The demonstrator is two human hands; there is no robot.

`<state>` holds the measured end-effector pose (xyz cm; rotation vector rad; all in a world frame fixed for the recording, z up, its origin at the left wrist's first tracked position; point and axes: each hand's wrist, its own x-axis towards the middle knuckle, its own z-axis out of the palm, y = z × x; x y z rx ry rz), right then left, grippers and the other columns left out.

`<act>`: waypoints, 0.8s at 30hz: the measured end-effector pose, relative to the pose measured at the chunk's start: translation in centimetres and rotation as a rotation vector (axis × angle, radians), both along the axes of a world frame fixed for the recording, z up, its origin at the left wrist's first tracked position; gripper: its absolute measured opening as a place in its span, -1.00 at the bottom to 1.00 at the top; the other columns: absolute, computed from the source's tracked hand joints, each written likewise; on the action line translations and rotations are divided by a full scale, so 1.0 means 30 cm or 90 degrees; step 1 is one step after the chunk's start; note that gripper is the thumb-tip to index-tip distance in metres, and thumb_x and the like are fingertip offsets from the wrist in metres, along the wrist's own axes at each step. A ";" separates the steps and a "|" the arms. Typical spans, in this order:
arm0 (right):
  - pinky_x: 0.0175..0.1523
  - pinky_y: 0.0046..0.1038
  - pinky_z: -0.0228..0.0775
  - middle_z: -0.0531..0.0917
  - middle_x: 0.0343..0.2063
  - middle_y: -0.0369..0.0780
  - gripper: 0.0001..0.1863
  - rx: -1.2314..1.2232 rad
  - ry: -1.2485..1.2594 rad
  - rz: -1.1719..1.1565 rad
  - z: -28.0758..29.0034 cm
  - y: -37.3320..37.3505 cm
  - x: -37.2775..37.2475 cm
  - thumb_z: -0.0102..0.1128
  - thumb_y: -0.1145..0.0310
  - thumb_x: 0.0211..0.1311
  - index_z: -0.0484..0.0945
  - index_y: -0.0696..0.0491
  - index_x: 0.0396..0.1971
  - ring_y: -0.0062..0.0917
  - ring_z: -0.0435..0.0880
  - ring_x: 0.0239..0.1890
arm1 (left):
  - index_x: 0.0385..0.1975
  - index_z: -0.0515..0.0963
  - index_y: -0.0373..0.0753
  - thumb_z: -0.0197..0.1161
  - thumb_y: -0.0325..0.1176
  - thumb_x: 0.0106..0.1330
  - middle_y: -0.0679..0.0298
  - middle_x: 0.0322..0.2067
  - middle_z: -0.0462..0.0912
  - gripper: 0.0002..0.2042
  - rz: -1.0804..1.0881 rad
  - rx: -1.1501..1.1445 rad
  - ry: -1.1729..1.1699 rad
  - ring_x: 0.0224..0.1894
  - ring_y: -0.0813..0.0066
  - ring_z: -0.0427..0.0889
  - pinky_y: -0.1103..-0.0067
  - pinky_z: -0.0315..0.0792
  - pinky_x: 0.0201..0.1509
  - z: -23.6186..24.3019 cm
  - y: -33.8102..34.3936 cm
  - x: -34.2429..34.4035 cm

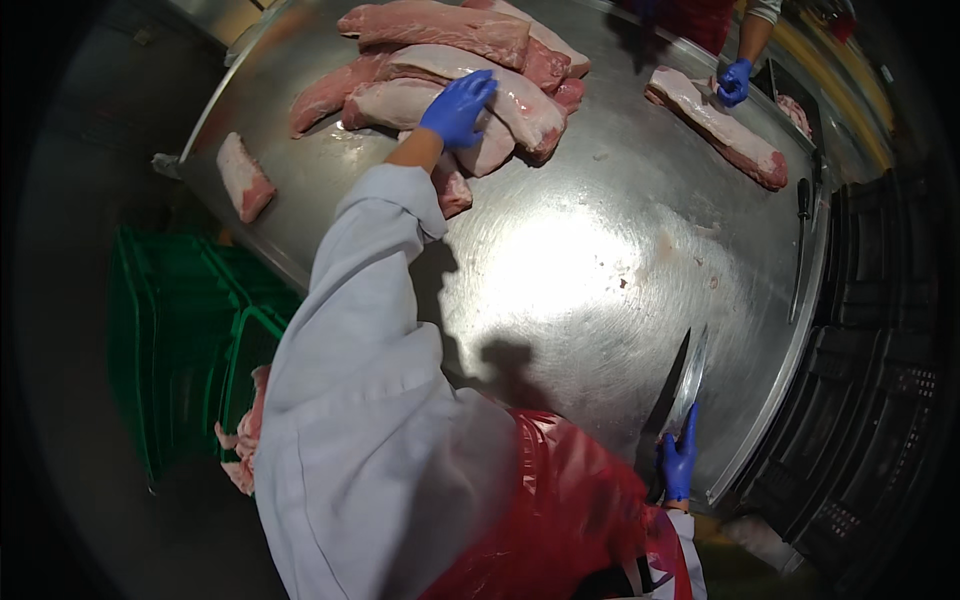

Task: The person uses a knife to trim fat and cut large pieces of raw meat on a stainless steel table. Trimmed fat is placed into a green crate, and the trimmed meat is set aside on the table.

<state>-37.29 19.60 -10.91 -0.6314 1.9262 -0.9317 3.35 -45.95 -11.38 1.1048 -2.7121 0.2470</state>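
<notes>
Steel table [590, 360]. Meat pile [435, 35] toward its far left edge, apparently mostly left to do. Green crate [135, 350] off left edge; scraps [242, 450] beside or inside, can't tell, suggest some cutting done. Left hand [460, 110] rests on pile, fingers spread, grasping nothing. Right hand [680, 465] grasps knife [691, 372] by near right corner, blade off meat.

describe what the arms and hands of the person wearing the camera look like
Both the left hand and right hand are covered in close-fitting blue gloves. The left sleeve is pale grey-white, loose and creased, with a folded cuff; bare skin shows between it and the glove. Only a little of the right sleeve, also pale, shows.
</notes>
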 end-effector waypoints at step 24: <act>-0.49 -0.63 0.30 0.54 -0.13 -0.27 -0.19 -0.056 -0.052 -0.242 0.010 0.251 0.049 -0.06 0.67 0.29 -0.03 -0.06 0.52 -0.73 0.34 -0.56 | -0.18 0.56 -0.04 0.45 -0.32 -0.18 0.32 -0.23 0.58 -0.56 -0.815 0.206 -0.113 -0.05 0.26 0.57 0.37 0.38 0.11 -0.037 1.197 -0.747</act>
